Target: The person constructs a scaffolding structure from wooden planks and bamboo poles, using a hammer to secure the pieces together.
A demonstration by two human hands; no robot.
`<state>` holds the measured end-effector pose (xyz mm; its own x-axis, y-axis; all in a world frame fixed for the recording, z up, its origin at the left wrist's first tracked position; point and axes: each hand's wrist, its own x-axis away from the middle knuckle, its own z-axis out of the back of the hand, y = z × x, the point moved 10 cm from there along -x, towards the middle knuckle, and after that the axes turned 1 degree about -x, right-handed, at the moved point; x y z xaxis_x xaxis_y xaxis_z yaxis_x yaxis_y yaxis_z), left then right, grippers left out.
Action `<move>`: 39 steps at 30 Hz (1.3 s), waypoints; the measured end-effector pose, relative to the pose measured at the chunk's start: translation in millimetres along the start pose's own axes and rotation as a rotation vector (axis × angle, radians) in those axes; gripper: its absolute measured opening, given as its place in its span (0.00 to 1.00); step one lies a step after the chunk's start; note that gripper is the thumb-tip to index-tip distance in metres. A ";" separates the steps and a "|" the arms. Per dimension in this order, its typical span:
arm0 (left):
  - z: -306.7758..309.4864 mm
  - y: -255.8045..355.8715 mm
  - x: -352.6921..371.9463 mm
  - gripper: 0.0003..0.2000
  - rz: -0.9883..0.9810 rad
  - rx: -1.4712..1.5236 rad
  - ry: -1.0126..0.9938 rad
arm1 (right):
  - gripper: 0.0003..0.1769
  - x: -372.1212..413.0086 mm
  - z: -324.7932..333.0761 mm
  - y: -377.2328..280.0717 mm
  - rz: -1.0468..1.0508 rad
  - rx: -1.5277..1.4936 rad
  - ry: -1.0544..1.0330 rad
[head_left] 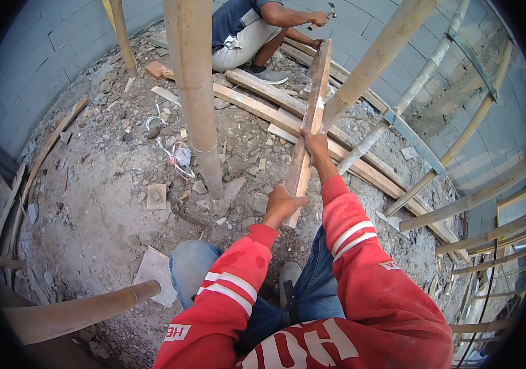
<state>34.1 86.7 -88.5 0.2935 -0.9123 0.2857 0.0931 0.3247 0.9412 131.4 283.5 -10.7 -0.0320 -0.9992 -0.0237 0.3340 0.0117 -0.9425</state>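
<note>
A long wooden beam (pixel 316 101) slants away from me, its near end above my knees. My left hand (pixel 283 204) is closed round the beam close to that near end. Farther along, my right hand (pixel 317 147) grips the same beam from its right side. At the far end a crouching co-worker (pixel 244 34) has one hand at the beam's tip. The co-worker's other hand holds up a hammer (pixel 323 16).
Upright bamboo poles (pixel 194 92) stand in front of me, one just left of the beam. More planks (pixel 263 111) lie across the rubble ground (pixel 103 178). A metal-braced scaffold frame (pixel 420 141) rises at right, before a grey block wall (pixel 35 80).
</note>
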 end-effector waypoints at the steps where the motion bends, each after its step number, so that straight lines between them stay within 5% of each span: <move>1: 1.2 1.6 1.9 0.37 0.011 0.007 -0.003 | 0.33 0.3 -1.0 0.7 -0.010 -0.008 -0.008; 14: 8.5 20.9 13.0 0.39 0.025 0.036 -0.075 | 0.36 -3.8 -4.1 5.3 -0.008 -0.028 -0.032; 17: 8.7 21.1 15.1 0.40 0.035 0.009 -0.070 | 0.28 -5.6 -3.1 6.7 0.007 0.003 -0.008; 19: 14.9 24.6 16.9 0.41 0.013 -0.033 0.002 | 0.35 -10.3 -5.4 15.8 -0.036 -0.023 -0.044; 39: 14.0 23.8 18.6 0.41 0.057 0.010 -0.077 | 0.40 -14.4 -7.6 19.9 -0.023 -0.006 -0.055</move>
<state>28.4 73.9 -58.2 0.2238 -0.9089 0.3518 0.0689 0.3748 0.9245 131.3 298.4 -31.6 0.0125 -0.9998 0.0166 0.3281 -0.0116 -0.9446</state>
